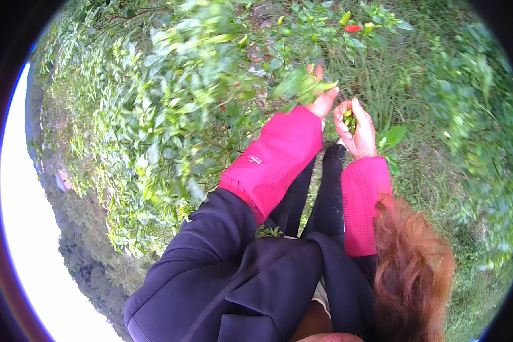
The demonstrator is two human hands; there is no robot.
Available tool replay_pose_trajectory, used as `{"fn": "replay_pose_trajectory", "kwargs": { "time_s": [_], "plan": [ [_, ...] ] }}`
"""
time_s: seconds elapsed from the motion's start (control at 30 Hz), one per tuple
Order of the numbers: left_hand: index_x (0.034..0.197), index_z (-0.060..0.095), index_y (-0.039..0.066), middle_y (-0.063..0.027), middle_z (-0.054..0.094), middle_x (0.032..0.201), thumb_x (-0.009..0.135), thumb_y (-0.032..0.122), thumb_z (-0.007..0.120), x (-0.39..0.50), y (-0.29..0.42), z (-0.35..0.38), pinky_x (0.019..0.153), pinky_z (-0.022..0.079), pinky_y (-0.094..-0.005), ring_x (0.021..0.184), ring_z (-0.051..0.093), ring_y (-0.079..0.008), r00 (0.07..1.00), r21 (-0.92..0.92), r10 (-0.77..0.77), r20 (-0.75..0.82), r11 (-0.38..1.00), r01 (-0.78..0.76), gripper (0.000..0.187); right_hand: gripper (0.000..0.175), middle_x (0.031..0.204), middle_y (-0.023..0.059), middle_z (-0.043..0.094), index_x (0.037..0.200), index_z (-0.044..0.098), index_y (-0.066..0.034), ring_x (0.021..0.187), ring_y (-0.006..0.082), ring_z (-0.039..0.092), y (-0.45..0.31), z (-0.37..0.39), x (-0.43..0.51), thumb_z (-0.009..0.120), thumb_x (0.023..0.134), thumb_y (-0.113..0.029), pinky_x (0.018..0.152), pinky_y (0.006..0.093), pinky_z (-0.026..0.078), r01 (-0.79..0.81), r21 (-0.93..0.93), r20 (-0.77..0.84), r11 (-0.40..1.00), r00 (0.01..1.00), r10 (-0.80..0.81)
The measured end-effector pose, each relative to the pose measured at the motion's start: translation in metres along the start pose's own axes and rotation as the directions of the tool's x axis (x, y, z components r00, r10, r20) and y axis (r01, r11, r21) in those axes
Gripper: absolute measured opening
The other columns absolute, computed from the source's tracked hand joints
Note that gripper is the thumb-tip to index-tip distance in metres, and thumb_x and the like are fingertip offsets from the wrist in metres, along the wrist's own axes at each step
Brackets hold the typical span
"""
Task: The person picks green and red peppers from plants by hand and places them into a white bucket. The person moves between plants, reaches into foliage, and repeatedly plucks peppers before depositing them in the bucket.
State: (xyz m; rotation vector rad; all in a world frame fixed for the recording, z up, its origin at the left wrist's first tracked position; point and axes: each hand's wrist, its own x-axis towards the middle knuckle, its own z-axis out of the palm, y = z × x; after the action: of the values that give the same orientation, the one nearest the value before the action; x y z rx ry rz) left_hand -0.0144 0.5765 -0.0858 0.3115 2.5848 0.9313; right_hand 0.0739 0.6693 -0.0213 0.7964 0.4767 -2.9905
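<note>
My left hand (pixel 322 100) reaches into a chili pepper plant (pixel 293 87), its fingers partly hidden behind blurred leaves. A yellow-green chili pepper (pixel 327 85) lies across the front of its fingers; whether they grip anything cannot be told. Just to the right, my right hand (pixel 359 130) is curled around several small green chili peppers (pixel 349 122) in its palm. Pink sleeve covers (pixel 282 149) cover both forearms. Beyond the hands, a red chili pepper (pixel 352 28) hangs beside a green one (pixel 345 18).
Dense pepper bushes (pixel 166 107) stand on the left, with more leafy plants (pixel 474 102) on the right. Grass (pixel 380 85) grows between them. My legs (pixel 329 188) are below the hands, and long hair (pixel 410 273) hangs at the lower right.
</note>
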Motion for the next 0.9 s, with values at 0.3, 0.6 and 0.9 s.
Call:
{"fn": "replay_pose_trajectory", "kwargs": {
  "time_s": [0.3, 0.6, 0.9],
  "plan": [
    [0.1, 0.054, 0.0, -0.0121, 0.059, 0.101, 0.08, 0.009, 0.045, -0.062, 0.07, -0.086, 0.089, 0.044, -0.0406, 0.098, 0.055, -0.0273, 0.855, -0.727, -0.126, 0.503, -0.597, 0.339, 0.024, 0.023, 0.073, 0.003, 0.051, 0.103, 0.053, 0.0046, 0.05, 0.0053, 0.041, -0.057, 0.07, -0.073, 0.049, 0.089, -0.013, 0.038, 0.0146, 0.024, 0.038, -0.345, -0.021, 0.938, 0.999, -0.048],
    [0.099, 0.054, 0.004, -0.0113, 0.058, 0.104, 0.082, 0.022, 0.036, -0.073, 0.057, -0.138, 0.087, 0.04, -0.0443, 0.099, 0.054, -0.026, 0.813, -0.896, -0.424, 0.399, -0.37, 0.247, 0.03, 0.025, 0.078, 0.0117, 0.065, 0.098, 0.064, -0.0071, 0.066, 0.0123, 0.059, -0.011, 0.167, -0.018, 0.057, 0.082, -0.025, 0.06, 0.0253, 0.046, 0.467, -0.748, 0.583, -0.471, 0.801, -0.132],
    [0.101, 0.051, 0.004, -0.011, 0.057, 0.101, 0.081, 0.02, 0.038, -0.085, 0.064, -0.161, 0.085, 0.039, -0.0383, 0.094, 0.053, -0.0235, 0.851, -0.863, -0.303, 0.429, -0.414, 0.288, 0.029, 0.029, 0.078, 0.0133, 0.065, 0.088, 0.065, -0.002, 0.068, 0.0215, 0.062, -0.006, 0.162, -0.031, 0.059, 0.079, -0.028, 0.064, 0.0302, 0.048, 0.24, -0.953, 0.228, 0.183, 0.97, -0.083]
  ]
}}
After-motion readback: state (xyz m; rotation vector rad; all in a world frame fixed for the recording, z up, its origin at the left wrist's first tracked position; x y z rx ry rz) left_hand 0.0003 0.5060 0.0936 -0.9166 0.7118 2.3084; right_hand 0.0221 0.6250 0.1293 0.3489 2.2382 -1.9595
